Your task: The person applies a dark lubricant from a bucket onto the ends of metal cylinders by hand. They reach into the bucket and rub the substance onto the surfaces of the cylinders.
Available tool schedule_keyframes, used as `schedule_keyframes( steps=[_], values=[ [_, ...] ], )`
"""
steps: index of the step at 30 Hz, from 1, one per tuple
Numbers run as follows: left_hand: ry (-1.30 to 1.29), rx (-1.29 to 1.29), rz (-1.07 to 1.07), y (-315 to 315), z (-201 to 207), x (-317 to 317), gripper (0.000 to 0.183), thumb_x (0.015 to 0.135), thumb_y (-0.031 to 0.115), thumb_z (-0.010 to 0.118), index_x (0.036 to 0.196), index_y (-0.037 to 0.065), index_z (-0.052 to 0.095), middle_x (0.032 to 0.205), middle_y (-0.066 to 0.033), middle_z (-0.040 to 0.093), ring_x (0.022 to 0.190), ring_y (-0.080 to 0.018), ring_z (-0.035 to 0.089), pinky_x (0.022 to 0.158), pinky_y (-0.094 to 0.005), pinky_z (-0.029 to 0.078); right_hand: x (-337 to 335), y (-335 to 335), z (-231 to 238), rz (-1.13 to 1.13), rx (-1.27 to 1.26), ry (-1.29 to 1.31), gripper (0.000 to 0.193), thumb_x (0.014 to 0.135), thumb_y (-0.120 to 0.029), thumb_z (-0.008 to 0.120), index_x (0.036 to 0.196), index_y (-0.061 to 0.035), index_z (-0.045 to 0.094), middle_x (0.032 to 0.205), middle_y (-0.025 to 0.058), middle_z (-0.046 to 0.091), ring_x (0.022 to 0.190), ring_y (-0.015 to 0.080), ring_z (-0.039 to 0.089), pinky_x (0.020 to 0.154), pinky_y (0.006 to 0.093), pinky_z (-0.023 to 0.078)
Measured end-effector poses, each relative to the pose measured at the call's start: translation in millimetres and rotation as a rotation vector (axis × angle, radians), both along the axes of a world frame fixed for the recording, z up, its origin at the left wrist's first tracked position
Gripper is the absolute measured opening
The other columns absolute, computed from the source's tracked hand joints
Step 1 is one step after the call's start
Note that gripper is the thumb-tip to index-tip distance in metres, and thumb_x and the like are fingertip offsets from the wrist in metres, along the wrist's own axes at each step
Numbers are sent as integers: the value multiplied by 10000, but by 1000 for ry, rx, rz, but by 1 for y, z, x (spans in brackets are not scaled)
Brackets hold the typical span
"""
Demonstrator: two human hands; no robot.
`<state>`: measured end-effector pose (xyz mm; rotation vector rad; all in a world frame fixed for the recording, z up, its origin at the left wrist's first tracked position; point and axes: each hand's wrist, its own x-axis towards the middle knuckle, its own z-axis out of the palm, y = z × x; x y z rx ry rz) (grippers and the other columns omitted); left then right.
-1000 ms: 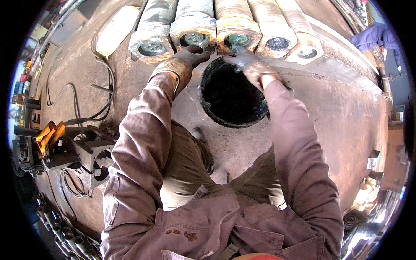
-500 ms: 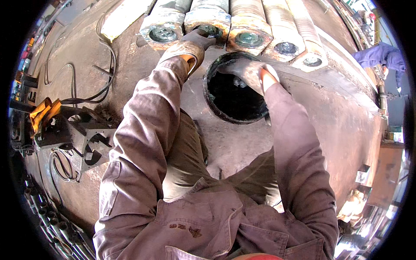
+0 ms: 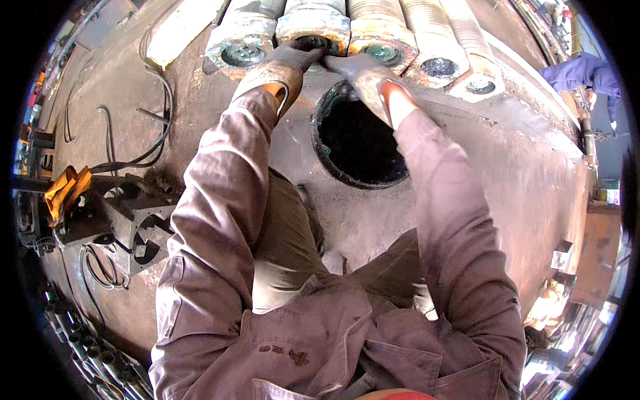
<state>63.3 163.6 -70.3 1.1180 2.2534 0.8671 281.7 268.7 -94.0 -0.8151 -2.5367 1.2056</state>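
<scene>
Several thick ribbed bars with hexagonal ends lie side by side at the far edge, each end facing me with a round recess. My left hand [image 3: 293, 60], in a dark-stained glove, rests with fingers stretched out against the second hexagonal end [image 3: 337, 27] from the left, beside its dark recess. My gloved right hand [image 3: 360, 72] reaches to the same recess from the right, fingers pressed together; what they hold, if anything, is hidden. Just below the right wrist stands a round black tub [image 3: 327, 157] with a smeared rim and a dark inside.
Black cables [image 3: 163, 133] curl over the brown floor [image 3: 220, 93] at left. A metal bracket piece [image 3: 137, 220] with an orange cloth [image 3: 68, 190] beside it sits further left. Metal tubes [image 3: 87, 347] lie lower left. A person in blue [image 3: 583, 80] bends at far right.
My right hand has come out of the black tub and moved up and left to the second hexagonal end. My left hand stays at that end.
</scene>
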Motion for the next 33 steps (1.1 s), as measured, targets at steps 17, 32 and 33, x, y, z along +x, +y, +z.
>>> schedule_keyframes(
  steps=[17,32,33],
  values=[
    [191,-89,-180,0,4,33,644,815,634,780,1279,189,740,1247,-99,744,1192,-287,685,1036,-373,520,141,-189,99,330,306,-1052,1017,880,-747,611,1545,1,430,1168,259,725,1088,428,706,972,490,552],
    [160,-72,-110,-5,9,42,650,806,623,764,1259,158,753,1255,-141,740,1183,-326,694,1035,-396,533,34,6,38,-342,-677,186,874,824,-393,880,1491,-16,458,1276,81,681,1118,234,662,798,352,584],
    [65,-84,-84,-8,7,40,685,795,634,768,1286,156,741,1262,-138,739,1186,-313,696,1037,-378,537,24,5,38,-264,-722,280,887,828,-387,877,1505,-10,446,1332,77,654,1169,207,642,830,337,578]
  ],
)
